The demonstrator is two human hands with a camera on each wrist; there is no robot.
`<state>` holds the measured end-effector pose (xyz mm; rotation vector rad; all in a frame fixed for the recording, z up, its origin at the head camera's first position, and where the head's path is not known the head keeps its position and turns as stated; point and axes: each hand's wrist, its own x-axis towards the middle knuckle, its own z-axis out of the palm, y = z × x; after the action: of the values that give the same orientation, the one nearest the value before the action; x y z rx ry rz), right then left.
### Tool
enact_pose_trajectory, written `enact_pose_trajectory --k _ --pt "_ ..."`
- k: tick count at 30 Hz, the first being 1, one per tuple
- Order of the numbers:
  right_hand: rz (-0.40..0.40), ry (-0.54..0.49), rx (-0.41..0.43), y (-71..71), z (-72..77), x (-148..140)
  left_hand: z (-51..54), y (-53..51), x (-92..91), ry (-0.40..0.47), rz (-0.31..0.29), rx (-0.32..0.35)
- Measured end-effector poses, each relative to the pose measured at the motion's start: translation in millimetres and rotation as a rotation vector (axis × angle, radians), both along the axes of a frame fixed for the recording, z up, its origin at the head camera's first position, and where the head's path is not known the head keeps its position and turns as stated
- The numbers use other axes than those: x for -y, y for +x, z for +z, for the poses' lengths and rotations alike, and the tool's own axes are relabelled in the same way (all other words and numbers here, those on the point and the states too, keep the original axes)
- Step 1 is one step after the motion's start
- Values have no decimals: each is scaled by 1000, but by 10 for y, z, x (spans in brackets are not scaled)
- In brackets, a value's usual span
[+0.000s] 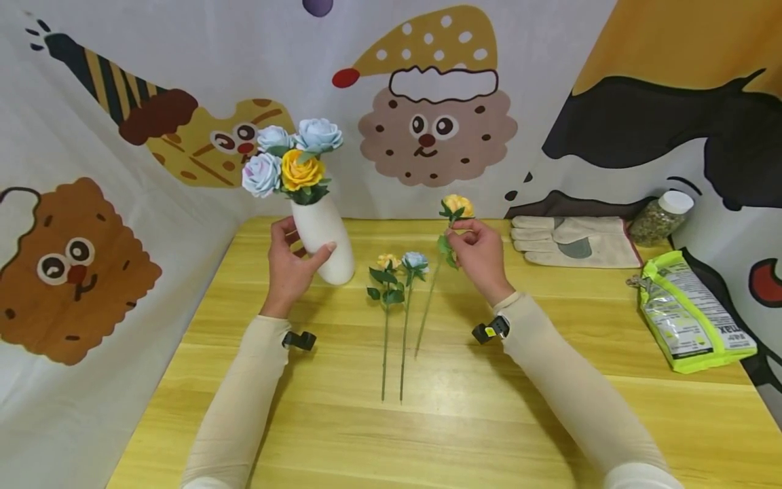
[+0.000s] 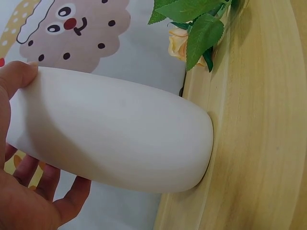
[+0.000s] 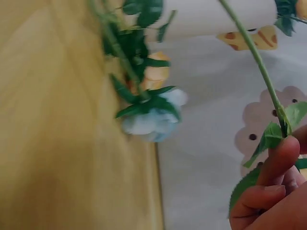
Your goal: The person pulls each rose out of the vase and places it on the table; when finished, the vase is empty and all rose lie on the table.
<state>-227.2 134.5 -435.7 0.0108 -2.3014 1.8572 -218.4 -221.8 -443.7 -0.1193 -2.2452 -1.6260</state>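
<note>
A yellow flower (image 1: 457,206) is pinched by its stem in the right grip (image 1: 485,257), near the blue flower (image 1: 415,262) laid on the counter (image 1: 348,441). The white vase (image 1: 324,221) (already partly filled) is clasped in the left grip (image 1: 288,275). Flower arranging seems underway; next, the stem's end should be raised above the vase.

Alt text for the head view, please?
A person's left hand holds a white vase of three pale blue roses and one yellow rose; the right hand pinches another yellow rose by its stem. Two more roses lie on the table.
</note>
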Motion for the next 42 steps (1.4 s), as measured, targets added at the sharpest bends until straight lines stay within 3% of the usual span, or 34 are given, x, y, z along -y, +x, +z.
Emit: enact_pose_trajectory --k 11,21,26,42 --pt "89 255 104 123 -309 -61 27 10 -33 -6 18 48" --pt "249 305 265 201 -473 -66 27 10 -33 -3 9 25" --pt "291 313 323 218 -521 -79 7 10 -15 3 -2 9" --pt "358 420 310 197 -498 72 8 3 -21 7 7 -3"
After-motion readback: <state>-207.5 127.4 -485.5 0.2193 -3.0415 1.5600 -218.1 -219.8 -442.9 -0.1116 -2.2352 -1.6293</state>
